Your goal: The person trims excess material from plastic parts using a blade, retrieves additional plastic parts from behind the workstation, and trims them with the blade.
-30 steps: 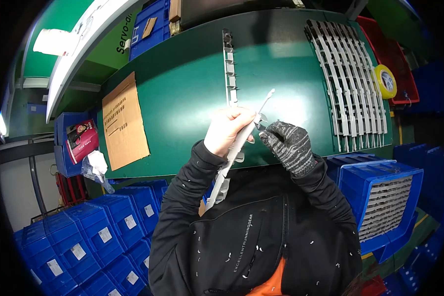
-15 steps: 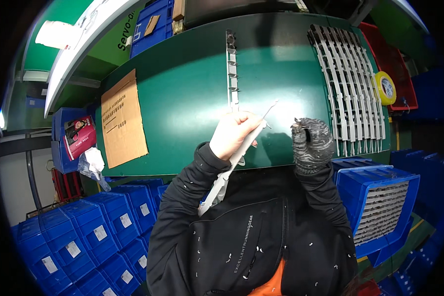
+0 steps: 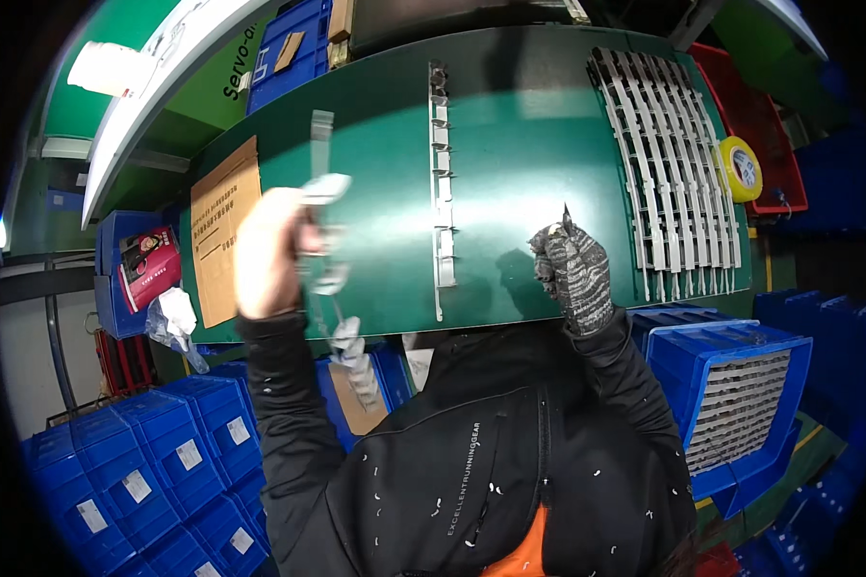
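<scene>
Plastic strips, pale grey, lie on the green tabletop [image 3: 510,192]: a single strip [image 3: 440,183] runs down its middle, and a row of strips [image 3: 669,173] lies side by side toward the right edge. Between the two, the gloved right hand [image 3: 573,269] hovers over bare green, fingers curled in around a small thin blade [image 3: 566,215] whose tip pokes up above the glove. The bare left hand [image 3: 269,255], well apart to the left, is closed around a long clear strip [image 3: 325,240], blurred, which stands up above the fist and hangs down below it over the tabletop's near edge.

A yellow roll of tape [image 3: 741,168] rests just beside the row of strips, against a red bin [image 3: 755,115]. A flat brown cardboard sheet [image 3: 223,231], rectangular with dark print, lies on the left end of the tabletop, partly behind the left hand. A red and white packet [image 3: 152,264] sits in a blue bin beyond it, with crumpled clear plastic [image 3: 171,322] below. Blue bins [image 3: 115,471] with small white labels stack at lower left; another blue bin [image 3: 741,385] at right holds more grey strips.
</scene>
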Motion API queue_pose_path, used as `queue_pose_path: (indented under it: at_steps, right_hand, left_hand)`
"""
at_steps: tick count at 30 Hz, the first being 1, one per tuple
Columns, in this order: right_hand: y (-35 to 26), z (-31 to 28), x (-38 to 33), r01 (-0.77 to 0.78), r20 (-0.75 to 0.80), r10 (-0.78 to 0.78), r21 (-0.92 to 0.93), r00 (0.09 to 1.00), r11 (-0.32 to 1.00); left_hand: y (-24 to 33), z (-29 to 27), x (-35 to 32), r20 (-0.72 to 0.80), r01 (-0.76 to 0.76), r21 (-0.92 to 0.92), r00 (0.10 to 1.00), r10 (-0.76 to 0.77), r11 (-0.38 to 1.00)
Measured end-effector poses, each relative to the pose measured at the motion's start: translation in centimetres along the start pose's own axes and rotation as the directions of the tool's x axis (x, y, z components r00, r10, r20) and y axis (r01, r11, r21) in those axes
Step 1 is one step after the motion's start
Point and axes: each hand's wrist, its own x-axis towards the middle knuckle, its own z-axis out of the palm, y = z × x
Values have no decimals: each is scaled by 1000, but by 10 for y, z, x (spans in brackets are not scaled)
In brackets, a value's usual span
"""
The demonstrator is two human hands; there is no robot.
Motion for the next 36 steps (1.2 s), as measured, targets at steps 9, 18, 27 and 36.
queue_pose_path:
  at_steps: [9, 18, 27, 36]
  right_hand:
    - [32, 17, 10, -314, 234, 259, 237, 937, 920]
    - [-1, -38, 38, 5, -222, 176, 635, 959, 772]
    - [-32, -16, 32, 144, -121, -121, 196, 985, 970]
    - [-44, 3, 26, 369, 103, -376, -543, 921, 754]
  left_hand:
    - [42, -61, -45, -560, -635, -651, 772, 302, 417]
    - [-52, 24, -25, -1, -114, -950, 932, 362, 291]
    - [-53, 45, 1, 729, 156, -120, 685, -20, 980]
    - [-56, 145, -6, 804, 680, -438, 589, -82, 588]
